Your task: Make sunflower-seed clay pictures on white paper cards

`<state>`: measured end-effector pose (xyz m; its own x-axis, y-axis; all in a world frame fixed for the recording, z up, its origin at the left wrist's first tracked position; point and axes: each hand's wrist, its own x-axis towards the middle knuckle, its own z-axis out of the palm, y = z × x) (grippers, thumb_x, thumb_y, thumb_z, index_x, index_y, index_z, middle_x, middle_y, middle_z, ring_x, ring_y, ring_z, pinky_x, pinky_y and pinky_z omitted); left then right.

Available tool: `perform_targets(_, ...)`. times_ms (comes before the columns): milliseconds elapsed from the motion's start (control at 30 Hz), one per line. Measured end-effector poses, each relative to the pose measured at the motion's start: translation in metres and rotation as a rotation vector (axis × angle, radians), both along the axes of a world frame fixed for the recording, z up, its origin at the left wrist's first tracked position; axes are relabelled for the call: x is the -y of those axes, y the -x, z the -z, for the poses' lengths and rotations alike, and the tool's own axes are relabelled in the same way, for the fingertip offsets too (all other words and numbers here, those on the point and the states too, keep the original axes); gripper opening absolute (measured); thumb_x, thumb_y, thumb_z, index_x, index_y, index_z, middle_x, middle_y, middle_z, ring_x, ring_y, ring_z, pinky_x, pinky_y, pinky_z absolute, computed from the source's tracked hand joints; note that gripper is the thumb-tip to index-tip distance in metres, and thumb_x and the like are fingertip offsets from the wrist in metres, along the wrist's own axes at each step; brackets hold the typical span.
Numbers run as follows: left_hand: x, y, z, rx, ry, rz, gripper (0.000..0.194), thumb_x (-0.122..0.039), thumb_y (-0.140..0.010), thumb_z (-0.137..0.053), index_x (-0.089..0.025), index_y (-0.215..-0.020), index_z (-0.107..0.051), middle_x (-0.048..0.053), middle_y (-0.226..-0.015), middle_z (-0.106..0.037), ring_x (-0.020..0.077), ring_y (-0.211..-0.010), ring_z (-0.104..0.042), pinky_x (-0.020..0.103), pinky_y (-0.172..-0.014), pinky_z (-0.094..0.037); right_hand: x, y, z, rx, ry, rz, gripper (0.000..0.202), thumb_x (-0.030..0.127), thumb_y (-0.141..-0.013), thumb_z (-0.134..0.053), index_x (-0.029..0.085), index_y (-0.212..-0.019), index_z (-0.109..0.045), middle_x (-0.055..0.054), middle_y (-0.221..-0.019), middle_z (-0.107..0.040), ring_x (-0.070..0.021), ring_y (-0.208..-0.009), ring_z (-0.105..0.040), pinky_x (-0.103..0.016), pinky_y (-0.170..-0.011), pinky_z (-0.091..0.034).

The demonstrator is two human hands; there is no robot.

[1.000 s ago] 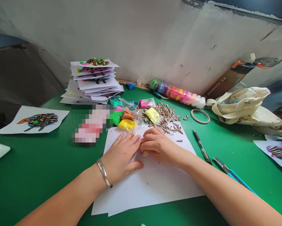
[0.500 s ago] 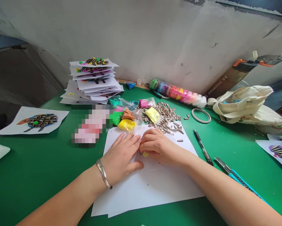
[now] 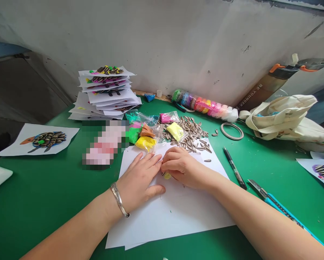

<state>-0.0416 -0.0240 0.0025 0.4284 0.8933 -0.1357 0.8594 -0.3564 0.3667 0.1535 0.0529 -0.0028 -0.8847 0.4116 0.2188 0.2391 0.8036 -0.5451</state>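
Flat on the white paper [image 3: 151,224], my left hand [image 3: 141,178] has its fingers stretched out, with a silver bangle at the wrist. Beside it, touching or nearly touching its fingertips, my right hand [image 3: 182,166] is closed in a pinch. The striped end of a sunflower seed [image 3: 163,174] shows under the right fingertips. A small patch of yellow clay [image 3: 167,176] lies there on the paper, partly covered by the right hand. Beyond both hands are a heap of sunflower seeds [image 3: 190,131] and bags of coloured clay, among them a yellow one [image 3: 145,143].
A stack of seed pictures [image 3: 110,99] stands at the back left; another picture [image 3: 40,141] lies nearer. On the right are a pen [image 3: 234,168], a utility knife [image 3: 275,204] with its blade showing, a tape ring [image 3: 231,131] and a cloth bag [image 3: 283,117]. A tube of clay [image 3: 205,106] lies by the wall.
The view has shifted slightly. Both hands stay in nearly the same place, the right one still pinching over the yellow clay, of which a little more shows.
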Motion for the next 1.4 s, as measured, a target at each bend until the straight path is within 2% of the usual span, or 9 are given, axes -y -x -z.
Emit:
perform_targets(400, 0.0, 0.0, -0.001, -0.019, 0.011, 0.008, 0.065, -0.043, -0.082, -0.059, -0.016, -0.139, -0.043, 0.009, -0.151, -0.035, 0.03, -0.14, -0.026, 0.052, -0.116, -0.018, -0.001, -0.001, -0.002, -0.015, -0.019, 0.0, 0.02, 0.008, -0.086, -0.055, 0.022, -0.088, -0.068, -0.004, -0.085, -0.066, -0.0194, -0.089, -0.051, -0.035, -0.08, -0.041)
perform_targets(567, -0.001, 0.001, 0.0, -0.038, 0.001, 0.003, 0.065, -0.047, -0.084, -0.058, -0.017, -0.139, -0.043, 0.008, -0.152, -0.033, 0.0298, -0.14, -0.026, 0.052, -0.115, -0.018, -0.003, -0.002, -0.003, -0.043, -0.034, 0.081, 0.024, 0.007, -0.088, -0.05, 0.02, -0.084, -0.069, -0.006, -0.083, -0.065, -0.019, -0.085, -0.051, -0.033, -0.076, -0.041)
perform_targets(700, -0.001, 0.001, 0.001, -0.033, -0.005, 0.006, 0.066, -0.046, -0.084, -0.058, -0.017, -0.14, -0.041, 0.009, -0.152, -0.033, 0.0303, -0.14, -0.025, 0.052, -0.115, -0.019, -0.004, -0.004, 0.0, -0.01, -0.041, 0.08, 0.023, 0.007, -0.087, -0.052, 0.021, -0.079, -0.069, -0.004, -0.079, -0.064, -0.0184, -0.083, -0.05, -0.033, -0.077, -0.04)
perform_targets(867, 0.0, 0.002, 0.001, -0.007, -0.03, 0.006, 0.062, -0.045, -0.084, -0.058, -0.018, -0.138, -0.044, 0.01, -0.15, -0.036, 0.0315, -0.139, -0.028, 0.053, -0.114, -0.02, -0.004, -0.007, -0.005, -0.028, -0.04, 0.098, 0.022, 0.008, -0.086, -0.053, 0.021, -0.083, -0.07, -0.005, -0.084, -0.066, -0.0192, -0.085, -0.05, -0.033, -0.076, -0.04)
perform_targets(1000, 0.001, 0.002, 0.001, 0.0, -0.041, 0.012, 0.062, -0.045, -0.084, -0.058, -0.019, -0.138, -0.044, 0.009, -0.15, -0.037, 0.0319, -0.138, -0.029, 0.053, -0.114, -0.02, -0.004, -0.009, -0.009, 0.023, -0.031, 0.075, 0.023, 0.007, -0.086, -0.053, 0.022, -0.08, -0.069, -0.004, -0.078, -0.063, -0.0187, -0.082, -0.05, -0.033, -0.075, -0.04)
perform_targets(1400, 0.001, 0.001, -0.001, -0.028, -0.004, 0.005, 0.063, -0.045, -0.085, -0.056, -0.018, -0.14, -0.042, 0.009, -0.151, -0.034, 0.0309, -0.14, -0.025, 0.053, -0.115, -0.018, -0.004, -0.012, -0.007, 0.025, -0.067, 0.107, 0.023, 0.006, -0.084, -0.054, 0.022, -0.086, -0.07, -0.004, -0.084, -0.065, -0.0187, -0.083, -0.051, -0.033, -0.076, -0.039)
